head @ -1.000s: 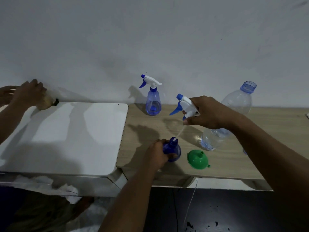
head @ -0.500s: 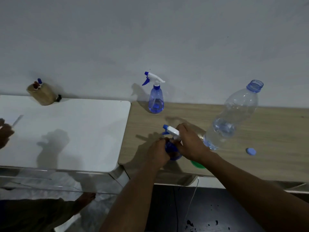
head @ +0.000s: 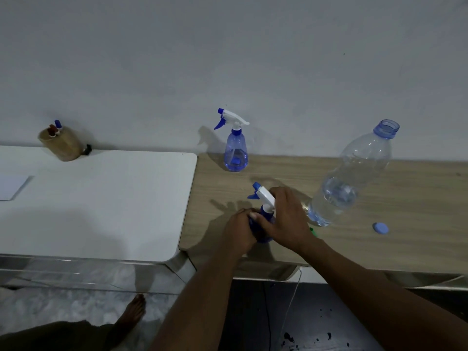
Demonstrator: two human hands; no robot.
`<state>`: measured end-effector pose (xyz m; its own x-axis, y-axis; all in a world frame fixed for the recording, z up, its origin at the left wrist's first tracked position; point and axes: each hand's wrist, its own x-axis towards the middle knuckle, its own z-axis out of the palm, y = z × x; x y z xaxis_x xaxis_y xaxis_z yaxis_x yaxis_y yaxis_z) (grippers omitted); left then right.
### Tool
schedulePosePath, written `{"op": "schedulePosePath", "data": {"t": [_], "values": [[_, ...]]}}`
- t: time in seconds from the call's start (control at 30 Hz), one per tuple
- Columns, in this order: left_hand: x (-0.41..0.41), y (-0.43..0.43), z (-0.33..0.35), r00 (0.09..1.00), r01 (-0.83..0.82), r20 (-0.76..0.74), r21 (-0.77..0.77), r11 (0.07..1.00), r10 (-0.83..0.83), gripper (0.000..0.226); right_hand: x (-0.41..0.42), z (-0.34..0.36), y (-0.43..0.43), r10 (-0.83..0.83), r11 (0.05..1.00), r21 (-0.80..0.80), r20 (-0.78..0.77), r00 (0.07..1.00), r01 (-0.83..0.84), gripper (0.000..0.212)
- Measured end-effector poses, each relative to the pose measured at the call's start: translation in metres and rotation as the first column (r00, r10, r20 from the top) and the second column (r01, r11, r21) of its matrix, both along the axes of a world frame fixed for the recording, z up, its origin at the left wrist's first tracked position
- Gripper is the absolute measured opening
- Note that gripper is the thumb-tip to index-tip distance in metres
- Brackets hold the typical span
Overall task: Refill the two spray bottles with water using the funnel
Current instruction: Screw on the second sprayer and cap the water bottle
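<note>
Hands on spray bottle (head: 263, 234): left hand (head: 239, 231) grips body, right hand (head: 286, 219) clasps sprayer (head: 264, 195).

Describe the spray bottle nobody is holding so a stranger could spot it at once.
Find the wooden table right of the white table. At its back edge, against the wall, stands the spray bottle, blue with a white trigger. Unlike the second spray bottle gripped by the left hand and right hand, it stands alone and untouched, much smaller than the water bottle.
</note>
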<state>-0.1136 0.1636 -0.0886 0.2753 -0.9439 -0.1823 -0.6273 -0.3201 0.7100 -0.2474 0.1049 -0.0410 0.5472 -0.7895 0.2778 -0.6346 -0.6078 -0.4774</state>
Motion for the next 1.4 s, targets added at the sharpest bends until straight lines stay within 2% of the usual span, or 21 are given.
{"op": "schedulePosePath", "data": {"t": [0.1,0.17,0.23,0.3,0.37,0.5,0.57,0.63,0.7,0.77,0.83,0.93,1.03,1.1,1.17,1.23,1.3,1.4], "values": [[0.002,-0.001,0.0,1.0,0.014,0.028,-0.006,1.0,-0.013,0.036,0.0,0.001,0.002,0.023,1.0,0.02,0.05,0.998,-0.024,0.039],[0.002,-0.001,-0.001,1.0,0.009,0.025,0.01,1.0,-0.009,0.036,0.002,0.001,0.0,-0.04,0.999,0.01,0.026,0.999,0.04,0.037],[0.001,-0.001,-0.004,1.0,0.002,0.018,0.007,1.0,-0.002,0.035,0.002,0.001,-0.001,-0.072,0.997,-0.019,-0.01,0.997,0.071,0.041],[0.002,0.0,-0.006,1.0,0.014,0.01,-0.02,1.0,-0.014,0.033,0.0,-0.001,0.0,-0.001,0.999,-0.049,0.006,1.0,0.001,0.045],[0.002,0.0,-0.004,0.999,0.034,0.009,-0.034,0.999,-0.033,0.031,-0.001,-0.001,0.002,0.033,0.999,0.005,0.059,0.998,-0.034,0.046],[0.001,0.0,-0.008,1.0,0.01,0.008,-0.04,0.999,-0.01,0.038,0.002,0.001,-0.004,-0.083,0.996,0.042,-0.005,0.997,0.083,0.053],[0.001,0.0,-0.009,1.0,0.017,0.017,-0.047,0.999,-0.016,0.035,0.0,0.0,-0.004,-0.027,1.0,-0.015,-0.001,1.0,0.027,0.058],[0.003,-0.002,-0.011,0.999,0.029,0.033,-0.059,0.998,-0.027,0.032,-0.004,0.0,-0.002,0.04,0.999,-0.002,0.041,0.998,-0.04,0.053],[0.002,-0.003,-0.012,0.999,0.025,0.042,-0.047,0.999,-0.023,0.036,-0.004,-0.001,-0.001,0.017,0.998,0.056,0.043,0.999,-0.019,0.05],[0.002,-0.004,-0.013,0.999,0.013,0.031,-0.032,0.999,-0.012,0.038,-0.002,-0.001,-0.004,-0.042,0.997,0.066,0.008,0.999,0.042,0.056],[0.001,-0.004,-0.014,0.999,0.026,0.027,-0.037,0.999,-0.025,0.035,-0.002,0.0,-0.005,-0.017,1.0,0.016,-0.002,1.0,0.017,0.061],[0.003,-0.003,-0.016,0.999,0.027,0.025,-0.054,0.998,-0.025,0.035,-0.007,-0.001,-0.004,0.067,0.998,-0.009,0.029,0.997,-0.067,0.048],[0.001,-0.004,-0.014,1.0,0.02,0.021,-0.042,0.999,-0.019,0.041,-0.003,-0.001,-0.004,-0.006,0.998,0.066,0.012,1.0,0.005,0.048],[0.0,-0.004,-0.016,1.0,0.018,0.021,-0.041,0.999,-0.017,0.04,-0.003,0.001,-0.005,-0.025,0.999,0.046,-0.005,1.0,0.025,0.056],[0.001,-0.004,-0.018,0.999,0.014,0.03,-0.047,0.999,-0.013,0.037,-0.006,0.001,-0.004,0.035,0.999,-0.003,0.012,0.999,-0.035,0.056],[0.002,-0.004,-0.019,0.999,0.02,0.04,-0.058,0.998,-0.018,0.038,-0.009,0.001,-0.002,0.07,0.997,0.035,0.029,0.997,-0.071,0.048],[0.0,-0.004,-0.018,0.999,0.02,0.039,-0.05,0.999,-0.018,0.041,-0.007,0.0,-0.003,0.006,0.995,0.103,-0.002,1.0,-0.005,0.046],[-0.002,-0.003,-0.02,1.0,0.009,0.026,-0.059,0.998,-0.007,0.037,-0.006,-0.002,-0.004,-0.027,0.998,0.057,-0.022,0.999,0.028,0.052]]}}
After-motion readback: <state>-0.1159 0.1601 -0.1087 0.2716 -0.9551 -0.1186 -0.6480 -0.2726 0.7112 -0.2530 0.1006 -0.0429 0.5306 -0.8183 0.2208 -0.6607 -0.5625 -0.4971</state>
